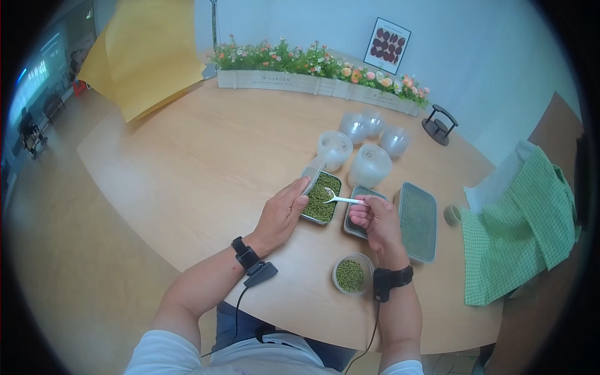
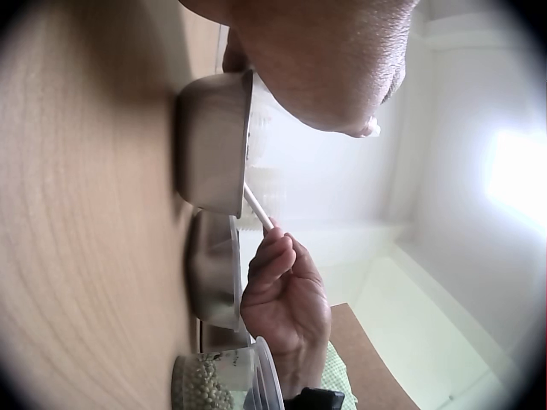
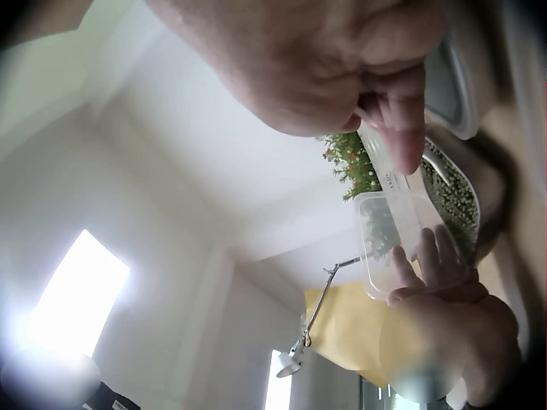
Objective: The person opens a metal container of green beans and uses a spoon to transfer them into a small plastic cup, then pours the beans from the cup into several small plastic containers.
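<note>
My left hand (image 1: 278,215) holds a clear lid (image 1: 316,167) tilted up at the left edge of a metal container of green beans (image 1: 320,203). Between thumb and fingers, my right hand (image 1: 380,226) pinches a white spoon (image 1: 347,200), its bowl in those beans. The left wrist view shows the spoon handle (image 2: 257,207) crossing the metal container's (image 2: 214,145) rim. In the right wrist view the lid (image 3: 376,235) stands beside my left fingers (image 3: 436,256). Near my right wrist, a round clear tub (image 1: 335,278) has green beans in it.
Two lidded containers (image 1: 417,222) stand to the right, one partly behind my right hand. Several clear jars (image 1: 370,165) are behind. Farther back are flower boxes (image 1: 275,81) and a black stand (image 1: 440,125). A green checked cloth (image 1: 519,231) and small cup (image 1: 452,215) lie right.
</note>
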Available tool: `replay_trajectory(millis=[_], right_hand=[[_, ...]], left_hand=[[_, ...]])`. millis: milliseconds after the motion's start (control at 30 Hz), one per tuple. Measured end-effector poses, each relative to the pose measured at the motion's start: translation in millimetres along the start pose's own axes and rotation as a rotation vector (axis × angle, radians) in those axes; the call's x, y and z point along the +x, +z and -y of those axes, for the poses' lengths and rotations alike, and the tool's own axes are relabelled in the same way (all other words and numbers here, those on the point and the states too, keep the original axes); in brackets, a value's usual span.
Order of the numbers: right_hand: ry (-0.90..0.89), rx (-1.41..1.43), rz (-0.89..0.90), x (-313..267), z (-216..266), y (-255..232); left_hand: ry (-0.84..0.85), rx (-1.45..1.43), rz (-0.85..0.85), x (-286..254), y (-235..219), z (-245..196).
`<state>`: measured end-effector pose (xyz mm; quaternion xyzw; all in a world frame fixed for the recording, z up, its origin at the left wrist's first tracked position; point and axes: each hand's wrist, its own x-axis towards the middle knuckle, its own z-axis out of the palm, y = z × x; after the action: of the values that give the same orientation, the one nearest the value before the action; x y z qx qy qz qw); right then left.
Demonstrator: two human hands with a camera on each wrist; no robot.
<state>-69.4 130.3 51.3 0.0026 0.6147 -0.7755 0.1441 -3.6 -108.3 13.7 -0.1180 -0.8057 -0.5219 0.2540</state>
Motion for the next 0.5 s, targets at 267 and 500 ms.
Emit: replay_trajectory(millis=[267,500], right_hand=[[0.040,0.229,0.035,6,-2,-14],[0.047,0.331,0.067,6,-1,-18]], left_hand=[[0.017,0.002,-0.010,1,-1,-1],[0.039,0.004,-0.025,0,0,1]])
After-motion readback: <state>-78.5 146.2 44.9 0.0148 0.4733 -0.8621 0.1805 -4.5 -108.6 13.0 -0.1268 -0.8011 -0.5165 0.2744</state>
